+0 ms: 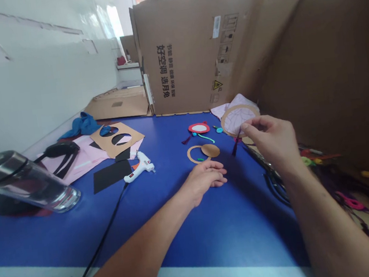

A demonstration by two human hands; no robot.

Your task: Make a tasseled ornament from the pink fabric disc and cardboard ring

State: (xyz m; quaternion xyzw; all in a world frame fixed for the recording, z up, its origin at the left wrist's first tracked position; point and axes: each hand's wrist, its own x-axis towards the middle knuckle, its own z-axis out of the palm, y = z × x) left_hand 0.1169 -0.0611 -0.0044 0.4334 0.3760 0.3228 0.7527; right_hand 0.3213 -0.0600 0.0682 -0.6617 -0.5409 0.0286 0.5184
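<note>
My right hand (269, 140) is raised over the right side of the blue table, its thumb and forefinger pinching a dark purple tassel (235, 147) by its top. Behind those fingertips is a cardboard ring (225, 122) with whitish patterned material showing inside it. My left hand (207, 179) hovers low at the middle, fingers spread and holding nothing. Just beyond it lie a thin cardboard ring (191, 156) and a cardboard disc (210, 150) overlapping its right edge. Farther back sits a red oval frame (199, 128) with a white centre, a teal bead and a tassel.
A white glue gun (139, 167) with a black cord lies left of centre, beside black paper (110, 176) and cut cardboard (126, 129). A glass bottle (29, 183) stands at far left. Cardboard walls (191, 57) close off the back and right. Cords and colourful pieces clutter the right.
</note>
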